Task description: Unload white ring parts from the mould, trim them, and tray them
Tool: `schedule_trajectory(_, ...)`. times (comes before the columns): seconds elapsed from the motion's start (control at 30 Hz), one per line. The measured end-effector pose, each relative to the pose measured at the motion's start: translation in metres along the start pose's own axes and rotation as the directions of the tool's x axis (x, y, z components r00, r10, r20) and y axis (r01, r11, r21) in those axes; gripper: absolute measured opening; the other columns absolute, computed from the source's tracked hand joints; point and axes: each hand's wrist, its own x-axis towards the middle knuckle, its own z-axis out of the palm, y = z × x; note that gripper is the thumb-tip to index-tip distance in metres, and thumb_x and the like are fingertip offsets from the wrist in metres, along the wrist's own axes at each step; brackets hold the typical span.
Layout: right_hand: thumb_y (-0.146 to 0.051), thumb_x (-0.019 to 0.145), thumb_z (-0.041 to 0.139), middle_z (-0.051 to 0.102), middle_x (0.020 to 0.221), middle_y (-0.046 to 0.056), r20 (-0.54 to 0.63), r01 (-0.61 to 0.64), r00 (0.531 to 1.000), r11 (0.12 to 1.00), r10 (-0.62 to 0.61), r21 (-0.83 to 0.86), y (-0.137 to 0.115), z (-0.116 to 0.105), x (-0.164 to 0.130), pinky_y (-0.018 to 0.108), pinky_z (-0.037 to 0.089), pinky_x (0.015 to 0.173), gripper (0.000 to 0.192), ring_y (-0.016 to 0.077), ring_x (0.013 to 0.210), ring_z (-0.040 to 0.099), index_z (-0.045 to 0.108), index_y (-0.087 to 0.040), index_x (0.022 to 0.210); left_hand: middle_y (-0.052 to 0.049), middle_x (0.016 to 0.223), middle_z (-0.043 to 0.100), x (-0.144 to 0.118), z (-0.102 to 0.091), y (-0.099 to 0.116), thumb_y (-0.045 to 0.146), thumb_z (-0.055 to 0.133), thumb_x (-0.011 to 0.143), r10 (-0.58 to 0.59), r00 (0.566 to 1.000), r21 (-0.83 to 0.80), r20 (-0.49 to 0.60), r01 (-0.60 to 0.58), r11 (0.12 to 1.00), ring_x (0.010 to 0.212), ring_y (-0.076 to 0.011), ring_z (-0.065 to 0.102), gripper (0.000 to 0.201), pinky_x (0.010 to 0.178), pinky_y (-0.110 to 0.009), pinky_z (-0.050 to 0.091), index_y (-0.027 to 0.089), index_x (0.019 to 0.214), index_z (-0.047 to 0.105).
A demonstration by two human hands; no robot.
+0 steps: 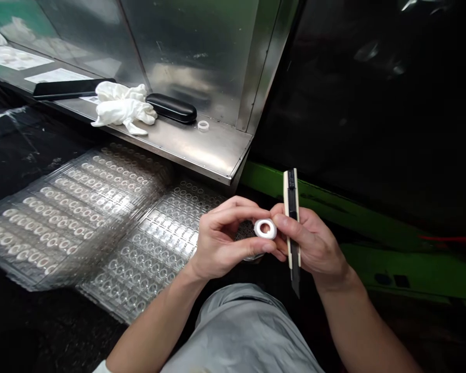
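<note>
A small white plastic ring [265,228] is pinched between the thumb and fingers of my left hand [227,230], its opening facing me. My right hand [310,238] grips a utility knife [292,207] with a cream and black handle. The knife's blade is out and points down, away from the ring. Fingertips of my right hand meet the ring's right edge, close to my left fingers. Both hands are in front of my body, above my grey clothing.
Clear plastic trays [54,207] with rows of white rings lie at the left; another clear tray [151,259] is beside them. On the metal ledge [217,150] are white gloves [124,109], a black case [171,108] and a loose ring [203,126]. A green machine base [334,207] runs along the right.
</note>
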Motion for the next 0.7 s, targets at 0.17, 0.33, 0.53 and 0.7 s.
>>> schedule_trajectory(0.17, -0.047, 0.099, 0.066, 0.051, 0.052, -0.004, -0.083, 0.039, 0.995, 0.972, -0.06, -0.23, -0.007, -0.01, -0.009, 0.022, 0.04, 0.045, 0.033, 0.0096, 0.046, 0.048, 0.069, -0.016, 0.088, -0.01, 0.097, 0.074, -0.005, -0.004, 0.002, 0.01, 0.097, 0.063, 0.076, 0.997, 0.162, -0.013, -0.073, 0.984, 0.087, -0.0185, 0.071, 0.048, 0.074, -0.027, 0.06, 0.018, 0.108, 0.081)
schedule_trajectory(0.33, -0.042, 0.099, 0.068, 0.059, 0.059, -0.002, -0.27, 0.134, 0.925, 0.894, -0.268, -0.428, -0.017, -0.012, -0.026, 0.02, 0.038, 0.041, 0.026, 0.0087, 0.047, 0.051, 0.072, -0.019, 0.087, -0.009, 0.096, 0.077, -0.007, -0.007, 0.005, 0.007, 0.097, 0.061, 0.128, 0.992, 0.153, -0.006, -0.125, 0.98, 0.088, -0.02, 0.073, 0.05, 0.076, -0.029, 0.06, 0.015, 0.106, 0.077)
schedule_trajectory(0.53, -0.026, 0.093, 0.075, 0.067, 0.068, 0.0, -0.259, 0.286, 0.781, 0.693, -0.569, -0.662, -0.03, 0.005, -0.04, 0.024, 0.042, 0.041, 0.007, 0.0107, 0.051, 0.059, 0.081, -0.022, 0.093, -0.008, 0.091, 0.075, -0.009, -0.01, 0.007, 0.009, 0.097, 0.063, 0.183, 0.982, 0.234, 0.047, -0.189, 0.954, 0.084, -0.0201, 0.073, 0.05, 0.073, -0.031, 0.06, 0.013, 0.106, 0.073)
schedule_trajectory(0.7, -0.019, 0.091, 0.076, 0.07, 0.079, -0.001, -0.398, 0.432, 0.631, 0.728, -0.666, -0.533, -0.036, 0.025, -0.033, 0.031, 0.054, 0.048, 0.008, 0.0144, 0.057, 0.066, 0.075, -0.021, 0.084, -0.01, 0.1, 0.077, -0.01, -0.01, 0.007, 0.011, 0.094, 0.07, 0.305, 0.951, 0.328, 0.049, -0.303, 0.895, 0.091, -0.0214, 0.075, 0.046, 0.079, -0.032, 0.064, 0.013, 0.109, 0.071)
